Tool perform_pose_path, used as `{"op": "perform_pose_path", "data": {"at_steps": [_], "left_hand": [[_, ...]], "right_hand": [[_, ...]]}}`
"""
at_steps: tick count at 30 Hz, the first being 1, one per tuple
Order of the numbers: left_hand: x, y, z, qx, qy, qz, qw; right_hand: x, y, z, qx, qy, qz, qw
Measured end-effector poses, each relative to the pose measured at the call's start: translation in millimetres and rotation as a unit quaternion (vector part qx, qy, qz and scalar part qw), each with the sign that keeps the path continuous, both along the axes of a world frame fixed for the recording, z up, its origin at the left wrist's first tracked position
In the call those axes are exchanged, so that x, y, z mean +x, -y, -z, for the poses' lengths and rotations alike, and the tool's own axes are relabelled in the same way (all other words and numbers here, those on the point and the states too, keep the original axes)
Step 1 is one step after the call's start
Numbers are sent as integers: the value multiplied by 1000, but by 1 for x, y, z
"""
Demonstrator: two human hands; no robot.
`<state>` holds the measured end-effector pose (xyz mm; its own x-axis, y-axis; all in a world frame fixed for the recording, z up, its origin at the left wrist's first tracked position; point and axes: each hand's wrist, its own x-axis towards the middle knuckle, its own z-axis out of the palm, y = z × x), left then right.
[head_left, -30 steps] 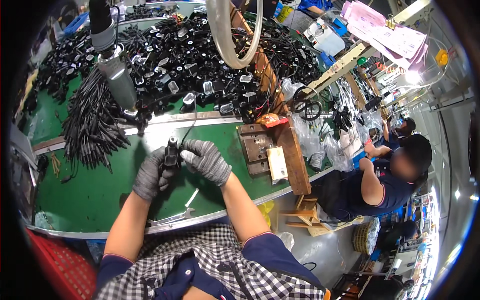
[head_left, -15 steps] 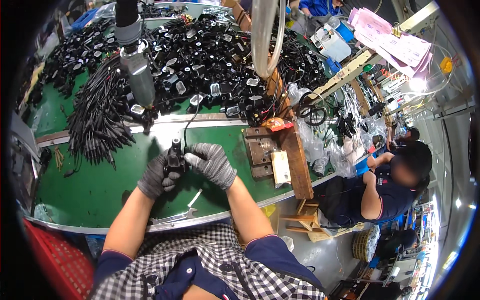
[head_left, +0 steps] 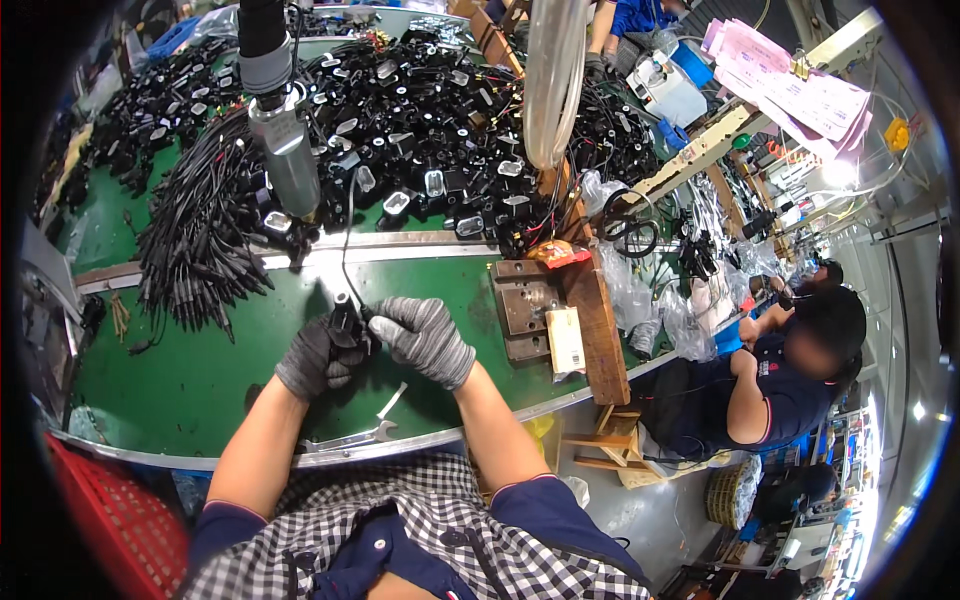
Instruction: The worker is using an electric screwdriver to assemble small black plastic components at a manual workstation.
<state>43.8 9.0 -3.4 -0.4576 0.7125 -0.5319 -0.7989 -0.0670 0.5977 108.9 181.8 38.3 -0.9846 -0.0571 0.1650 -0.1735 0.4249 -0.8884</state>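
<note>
Both my hands wear grey knit gloves and meet over the green bench top (head_left: 200, 380). My left hand (head_left: 312, 358) grips a small black plastic part (head_left: 345, 322) from below. My right hand (head_left: 425, 338) pinches the same part from the right side. A thin black wire (head_left: 347, 240) runs up from the part toward the heap of black parts. A grey powered screwdriver (head_left: 285, 150) hangs above the bench, just left of the wire.
A big heap of black parts with cables (head_left: 420, 110) fills the back of the bench. A bundle of black cables (head_left: 200, 250) lies at left. A metal jig block (head_left: 525, 305), a wooden plank (head_left: 595, 320), a red crate (head_left: 110, 520). Another person (head_left: 790, 370) sits at right.
The view has shifted slightly; my hands stay together on the black part and have turned it a little. The wire still trails from it.
</note>
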Motion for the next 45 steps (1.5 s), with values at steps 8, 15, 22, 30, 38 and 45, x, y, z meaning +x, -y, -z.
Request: {"op": "perform_pose_path", "data": {"at_steps": [8, 15, 22, 30, 38, 45], "left_hand": [[9, -9, 8, 2, -118, -86, 989], [8, -8, -7, -17, -359, -37, 932], [13, -2, -24, -57, -413, -34, 908], [14, -1, -30, -172, -553, 4, 815], [5, 9, -31, 45, -287, -3, 957], [16, -3, -32, -112, -574, -82, 807]], "right_hand": [[3, 28, 33, 124, -209, 242, 939], [6, 1, 4, -251, 154, 108, 950], [2, -5, 22, -362, 194, 17, 911], [5, 17, 34, -141, 17, 154, 978], [9, -1, 14, -411, 211, -16, 887], [9, 9, 26, -357, 130, 47, 924]]}}
